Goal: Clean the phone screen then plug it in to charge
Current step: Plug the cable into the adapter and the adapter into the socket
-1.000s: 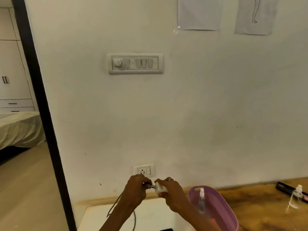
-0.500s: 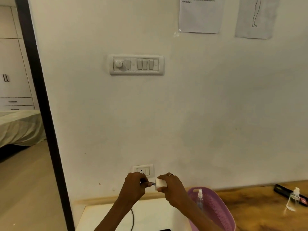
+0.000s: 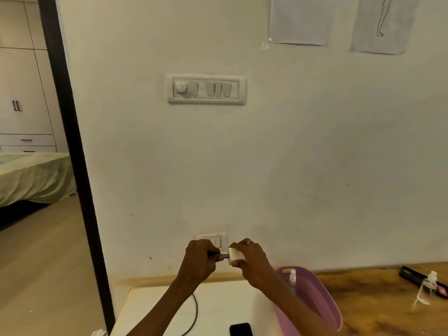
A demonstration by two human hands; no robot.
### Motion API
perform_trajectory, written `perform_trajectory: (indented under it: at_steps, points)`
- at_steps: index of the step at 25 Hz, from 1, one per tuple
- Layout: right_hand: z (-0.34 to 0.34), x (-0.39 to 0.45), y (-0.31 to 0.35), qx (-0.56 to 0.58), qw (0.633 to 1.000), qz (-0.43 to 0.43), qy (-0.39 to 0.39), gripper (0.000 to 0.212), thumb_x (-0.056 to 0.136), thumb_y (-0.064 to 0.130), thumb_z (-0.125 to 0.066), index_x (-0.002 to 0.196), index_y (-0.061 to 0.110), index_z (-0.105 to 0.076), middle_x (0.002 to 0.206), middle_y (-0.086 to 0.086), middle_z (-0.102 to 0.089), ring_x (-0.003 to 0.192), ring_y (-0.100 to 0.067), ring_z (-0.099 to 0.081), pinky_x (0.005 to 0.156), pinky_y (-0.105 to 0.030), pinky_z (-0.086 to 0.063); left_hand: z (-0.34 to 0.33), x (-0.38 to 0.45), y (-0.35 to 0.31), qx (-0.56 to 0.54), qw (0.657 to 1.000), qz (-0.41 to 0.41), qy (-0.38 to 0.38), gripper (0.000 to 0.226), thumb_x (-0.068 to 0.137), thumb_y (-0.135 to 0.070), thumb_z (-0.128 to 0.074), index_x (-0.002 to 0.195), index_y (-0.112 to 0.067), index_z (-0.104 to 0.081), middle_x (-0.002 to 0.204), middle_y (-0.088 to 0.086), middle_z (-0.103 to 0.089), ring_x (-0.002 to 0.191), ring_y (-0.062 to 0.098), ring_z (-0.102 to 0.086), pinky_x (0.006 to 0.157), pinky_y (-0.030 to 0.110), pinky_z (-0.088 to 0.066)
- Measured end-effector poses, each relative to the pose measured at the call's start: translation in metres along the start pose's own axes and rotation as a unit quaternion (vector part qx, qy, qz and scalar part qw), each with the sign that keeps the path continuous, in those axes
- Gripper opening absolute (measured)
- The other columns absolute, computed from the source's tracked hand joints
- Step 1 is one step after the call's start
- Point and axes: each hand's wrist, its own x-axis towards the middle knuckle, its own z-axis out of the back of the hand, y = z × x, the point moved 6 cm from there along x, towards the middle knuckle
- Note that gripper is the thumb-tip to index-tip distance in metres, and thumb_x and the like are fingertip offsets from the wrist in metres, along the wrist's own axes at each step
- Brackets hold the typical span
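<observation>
Left hand pinching cable plug, right hand gripping white charger at its 3 o'clock, phone on table at 6 o'clock

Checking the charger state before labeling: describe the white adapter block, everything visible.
The white adapter is a small, boxy, smooth block, plastic by its look. The right hand grips it in mid-air just below the wall socket, not plugged in. The left hand holds the dark cable plug against its left face. Prongs are hidden.
</observation>
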Motion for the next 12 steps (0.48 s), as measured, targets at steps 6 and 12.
perform_trajectory:
  at_steps: [6, 12]
  points:
    - [0.001, -0.005, 0.009, -0.018, 1.0, 0.003, -0.011, 0.042, 0.09, 0.022, -0.063, 0.13, 0.027, -0.051, 0.131, -0.002, -0.049, 0.113, -0.022, -0.045, 0.085, -0.021, -0.035, 0.003, 0.001, 0.0, 0.018, 1.0, 0.005, 0.006, 0.006, 0.078, -0.019, -0.078, 0.083, -0.017, -0.081, 0.08, -0.001, -0.074, 0.072, 0.007, -0.061, 0.064, 0.02, -0.048]
    - [0.003, -0.002, 0.01, -0.027, 0.999, 0.018, -0.009, 0.046, 0.088, 0.017, -0.064, 0.13, 0.031, -0.05, 0.134, 0.001, -0.047, 0.117, -0.019, -0.039, 0.085, -0.02, -0.035, -0.008, -0.007, 0.012, -0.023, 0.997, 0.07, -0.002, 0.013, 0.079, -0.021, -0.079, 0.09, -0.015, -0.08, 0.097, 0.002, -0.076, 0.091, 0.013, -0.067, 0.077, 0.026, -0.057]
